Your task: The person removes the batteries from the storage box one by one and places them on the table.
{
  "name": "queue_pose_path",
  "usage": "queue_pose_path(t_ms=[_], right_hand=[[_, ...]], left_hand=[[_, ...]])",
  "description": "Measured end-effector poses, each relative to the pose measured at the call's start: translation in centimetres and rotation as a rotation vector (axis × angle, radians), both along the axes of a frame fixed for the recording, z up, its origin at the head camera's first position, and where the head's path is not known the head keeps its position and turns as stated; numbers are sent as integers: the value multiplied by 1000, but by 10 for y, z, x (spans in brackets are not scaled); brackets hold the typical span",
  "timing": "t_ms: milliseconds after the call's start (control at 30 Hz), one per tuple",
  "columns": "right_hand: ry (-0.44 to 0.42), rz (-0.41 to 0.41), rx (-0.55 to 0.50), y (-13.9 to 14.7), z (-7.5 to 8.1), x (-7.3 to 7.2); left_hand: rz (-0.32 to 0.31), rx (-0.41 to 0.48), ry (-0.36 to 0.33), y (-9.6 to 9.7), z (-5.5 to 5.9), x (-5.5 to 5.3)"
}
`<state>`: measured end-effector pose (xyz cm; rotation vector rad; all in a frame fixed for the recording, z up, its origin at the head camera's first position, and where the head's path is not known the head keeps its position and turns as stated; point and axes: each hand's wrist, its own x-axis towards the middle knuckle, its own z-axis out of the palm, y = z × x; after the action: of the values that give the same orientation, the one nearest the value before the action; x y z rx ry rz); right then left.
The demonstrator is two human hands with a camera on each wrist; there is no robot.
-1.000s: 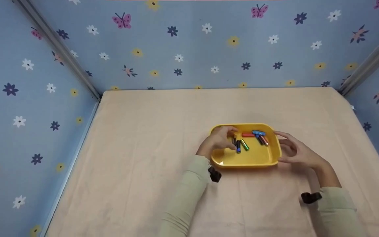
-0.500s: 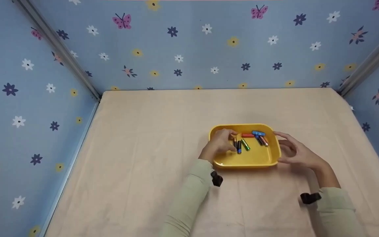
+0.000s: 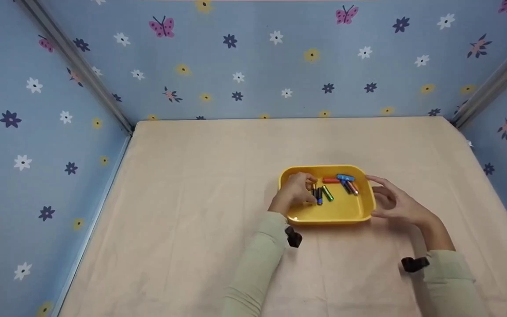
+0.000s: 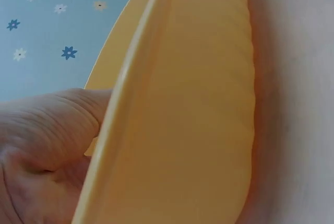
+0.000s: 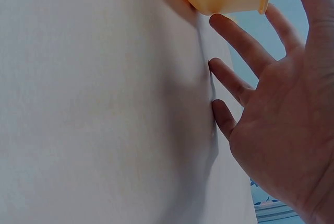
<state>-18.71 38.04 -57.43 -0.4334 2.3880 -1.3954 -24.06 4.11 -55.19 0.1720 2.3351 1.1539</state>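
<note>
The yellow tray point(image 3: 341, 210) holds several batteries, right of the table's middle. My left hand point(image 3: 295, 190) reaches over its left wall, thumb and forefinger curled at the two ends of a black-and-copper battery point(image 3: 314, 192). Beside it lie a dark battery with a blue end point(image 3: 319, 196) and a green battery point(image 3: 328, 193). In the left wrist view, the tray's wall point(image 4: 193, 104) hides my fingertips. My right hand point(image 3: 405, 210) is at the tray's right end, forefinger and thumb at the wall. The right wrist view shows its fingers point(image 5: 240, 41) spread and loosely bent.
At the tray's back right lie a red battery point(image 3: 331, 180), a blue battery point(image 3: 345, 178) and a few darker ones. A pale cloth point(image 3: 200, 198) covers the table. Blue flowered panels point(image 3: 271, 61) stand behind and at both sides.
My left hand has shifted slightly right inside the tray, its forearm following. The tray's left edge has moved a little left. My right hand stays almost where it was.
</note>
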Motion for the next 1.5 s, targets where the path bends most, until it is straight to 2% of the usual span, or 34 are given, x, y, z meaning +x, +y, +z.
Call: queue_pose_path(t_ms=[233,333,567,667,767,933,1100,1233,1500], right_hand=[[13,14,3,0,1,0],[10,11,8,0,1,0],[-14,-5,13,-1,2,0],[-20,-8,20,-1,3,0],[-24,-8,21,0,3,0],[-25,2,8,0,2,0],[-36,15,0,0,2,0],[-46,23,-9,0,2,0],[-64,19,-23,1,0,0]], left_hand=[[47,-14,30,3,-2,1],[77,-1,3,4,-2,0],[161,57,-116,6,1,-4],[179,54,-134,8,2,-5],[184,35,-131,9,3,-4],[191,-18,-76,13,1,-1],[215,-13,-27,13,-3,2],[231,-2,-18,13,-4,5],[217,-45,23,15,-7,5]])
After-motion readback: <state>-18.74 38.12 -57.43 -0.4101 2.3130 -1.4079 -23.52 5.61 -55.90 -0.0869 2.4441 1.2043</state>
